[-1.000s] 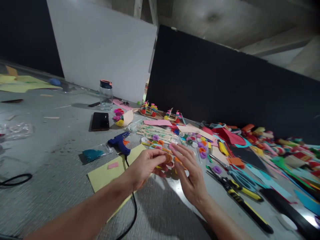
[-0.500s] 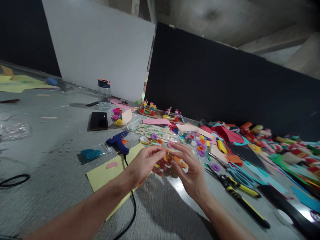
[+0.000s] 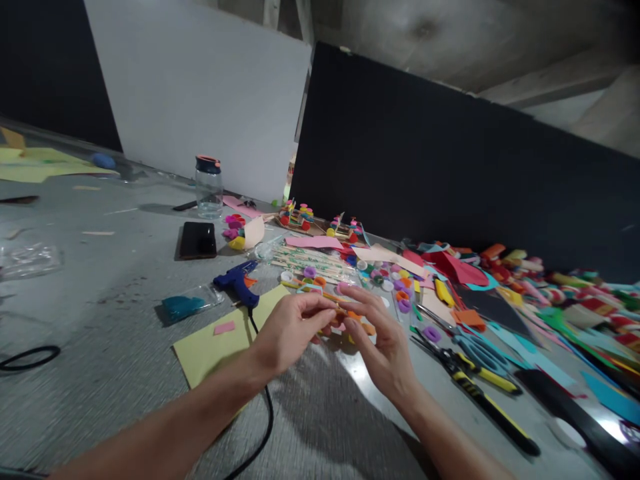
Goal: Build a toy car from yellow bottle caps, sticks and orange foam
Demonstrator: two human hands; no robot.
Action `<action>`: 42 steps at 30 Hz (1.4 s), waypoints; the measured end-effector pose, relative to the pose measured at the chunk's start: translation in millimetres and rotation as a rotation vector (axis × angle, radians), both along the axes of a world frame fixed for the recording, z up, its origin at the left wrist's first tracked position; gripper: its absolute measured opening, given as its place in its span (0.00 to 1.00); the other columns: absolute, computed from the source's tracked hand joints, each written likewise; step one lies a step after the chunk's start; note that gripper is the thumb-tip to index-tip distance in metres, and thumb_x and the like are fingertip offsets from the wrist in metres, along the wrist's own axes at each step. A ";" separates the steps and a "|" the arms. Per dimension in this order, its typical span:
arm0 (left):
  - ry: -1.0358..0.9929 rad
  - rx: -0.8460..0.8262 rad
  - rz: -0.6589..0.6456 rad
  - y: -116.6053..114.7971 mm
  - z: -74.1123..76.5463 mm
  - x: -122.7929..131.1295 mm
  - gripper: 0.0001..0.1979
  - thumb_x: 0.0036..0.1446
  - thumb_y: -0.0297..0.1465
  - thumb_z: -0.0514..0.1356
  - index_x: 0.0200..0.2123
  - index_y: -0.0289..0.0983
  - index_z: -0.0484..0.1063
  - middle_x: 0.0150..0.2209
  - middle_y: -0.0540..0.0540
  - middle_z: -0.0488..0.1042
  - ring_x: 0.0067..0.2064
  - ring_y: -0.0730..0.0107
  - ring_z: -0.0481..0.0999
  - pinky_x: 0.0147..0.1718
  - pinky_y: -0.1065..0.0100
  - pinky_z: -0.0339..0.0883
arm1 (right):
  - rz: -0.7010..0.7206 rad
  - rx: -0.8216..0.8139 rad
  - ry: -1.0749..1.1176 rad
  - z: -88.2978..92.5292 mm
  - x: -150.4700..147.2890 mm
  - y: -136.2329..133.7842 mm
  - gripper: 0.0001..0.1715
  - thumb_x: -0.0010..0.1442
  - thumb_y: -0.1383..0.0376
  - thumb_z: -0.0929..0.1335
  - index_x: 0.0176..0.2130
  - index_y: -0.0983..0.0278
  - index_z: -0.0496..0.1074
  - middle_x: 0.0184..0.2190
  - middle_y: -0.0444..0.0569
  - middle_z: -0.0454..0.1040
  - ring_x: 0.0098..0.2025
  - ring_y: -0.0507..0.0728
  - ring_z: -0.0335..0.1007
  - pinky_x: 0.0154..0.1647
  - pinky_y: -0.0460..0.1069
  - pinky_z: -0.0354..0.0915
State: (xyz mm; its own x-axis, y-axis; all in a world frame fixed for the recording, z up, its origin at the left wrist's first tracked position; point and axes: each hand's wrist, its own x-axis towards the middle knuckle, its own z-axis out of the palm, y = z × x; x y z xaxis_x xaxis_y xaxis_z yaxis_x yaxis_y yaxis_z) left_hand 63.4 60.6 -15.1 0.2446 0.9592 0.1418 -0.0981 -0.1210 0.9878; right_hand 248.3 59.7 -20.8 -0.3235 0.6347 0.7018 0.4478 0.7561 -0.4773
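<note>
Thumb and fingers of my left hand point(image 3: 293, 330) are pinched on a small orange piece point(image 3: 341, 311), near the middle of the view. Close on its right, my right hand point(image 3: 383, 340) has its fingers curled against the same piece. The piece is mostly hidden by the fingertips, so its shape is unclear. Orange bits point(image 3: 367, 328) show behind the right fingers. Beneath my left forearm lies a yellow-green sheet point(image 3: 205, 353) with a small pink strip point(image 3: 224, 327) on it. A blue glue gun point(image 3: 239, 283) rests at the sheet's upper edge.
Black-and-yellow pliers point(image 3: 475, 393) and blue-handled scissors point(image 3: 483, 355) lie at right. Farther back are bagged sticks point(image 3: 313, 262), colourful bottle caps point(image 3: 403, 295), a phone point(image 3: 198, 240) and a clear bottle point(image 3: 209, 190). The glue gun's cable point(image 3: 270, 413) runs toward the front.
Both hands have turned slightly around the orange piece, which is now more covered by the fingers. The left hand's lower fingers have drawn in.
</note>
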 end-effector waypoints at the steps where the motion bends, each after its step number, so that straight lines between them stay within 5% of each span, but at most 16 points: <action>1: 0.004 0.007 0.001 -0.4 0.5 0.0 0.08 0.59 0.34 0.64 0.37 0.37 0.81 0.34 0.45 0.81 0.34 0.68 0.77 0.28 0.71 0.68 | -0.001 -0.001 0.005 0.2 0.2 -0.1 0.12 0.70 0.65 0.67 0.50 0.54 0.76 0.56 0.50 0.75 0.61 0.62 0.67 0.62 0.63 0.62; 17: -0.011 -0.041 0.036 3.2 2.2 -1.2 0.09 0.57 0.37 0.65 0.35 0.36 0.78 0.34 0.45 0.80 0.33 0.67 0.78 0.27 0.71 0.68 | -0.017 0.058 -0.014 1.5 -0.1 2.3 0.13 0.70 0.67 0.65 0.49 0.56 0.77 0.54 0.50 0.76 0.60 0.61 0.68 0.62 0.62 0.63; 28: 0.160 -0.129 0.091 1.3 32.1 -21.7 0.10 0.55 0.37 0.66 0.33 0.36 0.79 0.32 0.45 0.79 0.33 0.67 0.76 0.31 0.69 0.67 | -0.073 -0.034 -0.312 18.2 28.1 24.3 0.14 0.63 0.60 0.74 0.49 0.56 0.77 0.46 0.50 0.80 0.50 0.64 0.74 0.50 0.63 0.71; 35: 0.281 -0.174 0.034 18.5 13.8 -23.4 0.10 0.53 0.37 0.65 0.31 0.36 0.79 0.33 0.45 0.77 0.33 0.67 0.74 0.24 0.71 0.65 | -0.032 -0.045 -0.492 4.4 30.3 38.4 0.22 0.54 0.65 0.80 0.48 0.57 0.76 0.47 0.50 0.79 0.57 0.67 0.70 0.58 0.69 0.66; 42: 0.315 -0.132 -0.082 47.2 -1.0 -17.1 0.07 0.52 0.35 0.66 0.29 0.37 0.79 0.25 0.48 0.73 0.28 0.70 0.71 0.18 0.74 0.56 | -0.060 -0.091 -0.566 -2.5 25.5 46.0 0.12 0.54 0.67 0.79 0.38 0.57 0.77 0.51 0.47 0.79 0.62 0.69 0.66 0.64 0.77 0.53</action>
